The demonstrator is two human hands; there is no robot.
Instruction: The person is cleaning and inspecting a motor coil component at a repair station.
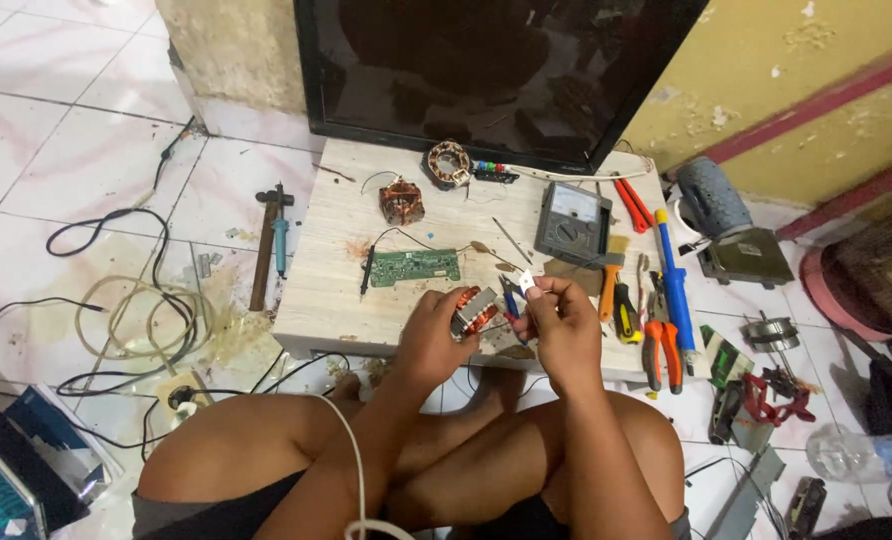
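Your left hand (431,335) grips the copper-wound transformer (474,311) at frame centre. Your right hand (564,325) pinches a small white piece (527,283) beside it, above the counter (336,290). Keep both steady.

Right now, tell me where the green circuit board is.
In the head view, the green circuit board lies flat on the low wooden table, left of centre, just beyond the left hand, with the copper-wound coil behind it.

The tabletop (316,290) lies bare along its left edge and near-left corner, giving open passage. Its right edge is crowded with pliers (663,345), screwdrivers (674,280) and a multimeter (572,222). The television (496,70) blocks the far edge.
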